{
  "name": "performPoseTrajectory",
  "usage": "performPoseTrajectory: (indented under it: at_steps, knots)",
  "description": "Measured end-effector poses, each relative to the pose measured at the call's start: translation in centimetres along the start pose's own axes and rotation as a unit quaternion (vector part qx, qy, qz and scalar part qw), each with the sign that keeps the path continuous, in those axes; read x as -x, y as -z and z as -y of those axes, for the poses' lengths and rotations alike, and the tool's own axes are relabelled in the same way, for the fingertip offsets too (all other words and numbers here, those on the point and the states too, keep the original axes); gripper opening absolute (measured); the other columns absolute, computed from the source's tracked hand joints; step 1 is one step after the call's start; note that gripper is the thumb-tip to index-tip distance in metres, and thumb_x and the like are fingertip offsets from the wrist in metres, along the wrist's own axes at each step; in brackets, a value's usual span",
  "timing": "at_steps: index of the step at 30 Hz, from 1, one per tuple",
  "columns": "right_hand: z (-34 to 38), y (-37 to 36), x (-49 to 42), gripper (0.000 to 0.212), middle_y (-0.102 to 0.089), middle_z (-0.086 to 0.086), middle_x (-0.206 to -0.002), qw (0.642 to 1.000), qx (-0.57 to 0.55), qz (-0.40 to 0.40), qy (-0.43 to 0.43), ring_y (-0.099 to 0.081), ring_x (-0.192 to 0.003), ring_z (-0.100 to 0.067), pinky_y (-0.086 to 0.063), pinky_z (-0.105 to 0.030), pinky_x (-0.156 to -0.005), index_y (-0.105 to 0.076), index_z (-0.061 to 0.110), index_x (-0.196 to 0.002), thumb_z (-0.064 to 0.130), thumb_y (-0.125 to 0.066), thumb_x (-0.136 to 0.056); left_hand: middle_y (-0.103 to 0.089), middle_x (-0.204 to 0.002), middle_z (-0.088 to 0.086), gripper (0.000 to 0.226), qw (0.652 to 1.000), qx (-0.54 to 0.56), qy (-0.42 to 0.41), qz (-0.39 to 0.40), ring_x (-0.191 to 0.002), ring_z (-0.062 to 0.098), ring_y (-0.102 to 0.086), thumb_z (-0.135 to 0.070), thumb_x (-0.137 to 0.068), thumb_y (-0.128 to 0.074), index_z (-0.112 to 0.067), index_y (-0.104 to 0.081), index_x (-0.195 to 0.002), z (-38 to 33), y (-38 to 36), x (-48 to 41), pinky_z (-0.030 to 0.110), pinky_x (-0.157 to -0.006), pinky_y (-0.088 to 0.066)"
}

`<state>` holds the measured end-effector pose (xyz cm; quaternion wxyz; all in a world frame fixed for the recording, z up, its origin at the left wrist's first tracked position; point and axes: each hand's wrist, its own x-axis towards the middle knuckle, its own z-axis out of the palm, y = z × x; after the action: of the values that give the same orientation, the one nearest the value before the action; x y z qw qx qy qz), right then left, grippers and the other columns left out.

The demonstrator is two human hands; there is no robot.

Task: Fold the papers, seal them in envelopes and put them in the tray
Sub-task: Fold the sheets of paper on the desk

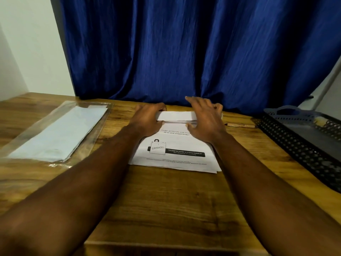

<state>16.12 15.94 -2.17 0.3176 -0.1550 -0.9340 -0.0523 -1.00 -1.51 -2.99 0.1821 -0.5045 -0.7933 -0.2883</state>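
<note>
A stack of printed white papers (175, 154) lies in the middle of the wooden table (166, 200). The far edge of the top sheet (177, 115) is curled up and over towards me. My left hand (147, 120) pinches that raised edge at its left end. My right hand (204, 119) rests on its right end with the fingers spread and slightly blurred. A clear plastic sleeve holding pale envelopes (60, 132) lies at the left. A dark perforated tray (304, 137) stands at the right.
A blue curtain (184, 48) hangs right behind the table's far edge. A thin pen or pencil (239, 124) lies between the papers and the tray. A pale wall is at the left. Bare wood stretches from the stack to the near edge.
</note>
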Motion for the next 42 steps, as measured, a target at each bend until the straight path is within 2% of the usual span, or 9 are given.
performPoseTrajectory:
  at_steps: [4,7,12,15,18,22,26,33,42]
  knots:
    - [0.4,-0.6,-0.4,0.033,-0.071,0.008,-0.107,0.998,0.036,-0.050,0.027,-0.058,-0.106,-0.020,-0.023,-0.044,-0.096,-0.071,0.032,-0.112,0.020,-0.078,-0.082,-0.076,-0.101,-0.004,0.025,1.000,-0.027,0.003,0.007,-0.095,0.022,-0.067,-0.029,-0.081,-0.086,-0.025,-0.073,-0.102,-0.5,0.7,-0.1,0.037,-0.082,-0.054]
    - [0.6,-0.8,-0.6,0.017,-0.074,0.006,-0.079,0.998,0.052,-0.043,0.001,-0.061,-0.077,-0.020,-0.028,-0.038,-0.089,-0.070,0.027,-0.083,0.010,-0.071,-0.082,-0.075,-0.092,-0.004,0.011,0.998,-0.022,0.000,0.054,-0.083,0.019,-0.066,-0.018,-0.085,-0.078,-0.023,-0.075,-0.094,-0.9,0.8,0.0,0.037,-0.074,-0.058]
    - [0.2,-0.1,-0.2,0.039,-0.079,0.005,-0.117,0.992,0.011,0.125,-0.028,-0.070,-0.108,-0.026,-0.053,-0.038,-0.098,-0.080,0.033,-0.116,0.014,-0.063,-0.087,-0.074,-0.096,0.000,0.021,0.992,-0.012,0.039,0.117,-0.087,0.021,-0.064,-0.031,-0.083,-0.067,-0.021,-0.077,-0.100,-0.6,1.0,0.5,0.036,-0.078,-0.057]
    - [1.3,1.4,-0.1,0.038,-0.070,0.001,-0.139,0.977,-0.008,0.204,-0.055,-0.059,-0.132,-0.028,-0.038,-0.048,-0.117,-0.075,0.029,-0.121,0.036,-0.047,-0.096,-0.073,-0.082,-0.005,0.036,0.989,0.027,0.059,0.132,-0.081,0.017,-0.065,-0.053,-0.078,-0.056,-0.022,-0.074,-0.082,-0.8,1.0,0.5,0.039,-0.075,-0.058]
    - [3.6,1.6,0.4,0.058,-0.026,0.001,-0.175,0.963,-0.045,0.256,-0.065,-0.022,-0.161,-0.021,-0.009,-0.052,-0.130,-0.034,0.025,-0.166,0.045,-0.026,-0.112,-0.064,-0.074,-0.007,0.043,0.990,0.037,0.060,0.126,-0.077,0.016,-0.060,-0.056,-0.097,-0.047,-0.026,-0.062,-0.070,-1.0,0.8,0.6,0.034,-0.068,-0.047]
    - [6.1,-0.2,0.2,0.059,-0.007,0.007,-0.178,0.941,-0.111,0.320,-0.029,-0.003,-0.165,-0.015,0.004,-0.055,-0.131,-0.014,0.033,-0.170,0.052,-0.013,-0.114,-0.065,-0.076,-0.005,0.022,0.992,0.035,0.024,0.117,-0.081,0.025,-0.064,-0.022,-0.099,-0.059,-0.030,-0.060,-0.079,-0.7,0.5,1.0,0.033,-0.069,-0.047]
    - [6.1,-0.7,-0.2,0.058,-0.001,0.010,-0.178,0.936,-0.070,0.341,-0.058,0.003,-0.165,-0.013,0.016,-0.065,-0.125,-0.011,0.034,-0.170,0.049,-0.015,-0.115,-0.073,-0.096,-0.001,0.003,0.991,0.042,0.034,0.121,-0.091,0.022,-0.065,-0.020,-0.096,-0.065,-0.021,-0.068,-0.096,-0.3,0.0,0.9,0.039,-0.084,-0.056]
    - [0.8,0.5,0.6,0.062,0.010,0.012,-0.178,0.915,-0.030,0.361,-0.175,0.009,-0.164,-0.016,0.012,-0.068,-0.124,-0.002,0.035,-0.170,0.054,-0.013,-0.113,-0.073,-0.114,-0.007,0.024,0.987,0.075,0.069,0.123,-0.107,0.016,-0.066,-0.040,-0.094,-0.074,-0.025,-0.073,-0.113,0.5,-0.7,0.8,0.032,-0.094,-0.052]
    - [-0.4,0.0,1.4,0.071,-0.003,0.006,-0.179,0.934,-0.056,0.312,-0.166,0.002,-0.165,-0.022,0.010,-0.067,-0.125,-0.011,0.031,-0.171,0.065,-0.019,-0.109,-0.056,-0.152,0.000,0.071,0.990,0.049,0.039,0.127,-0.140,0.023,-0.048,-0.055,-0.088,-0.078,-0.025,-0.056,-0.149,0.2,0.0,1.0,0.036,-0.115,-0.038]
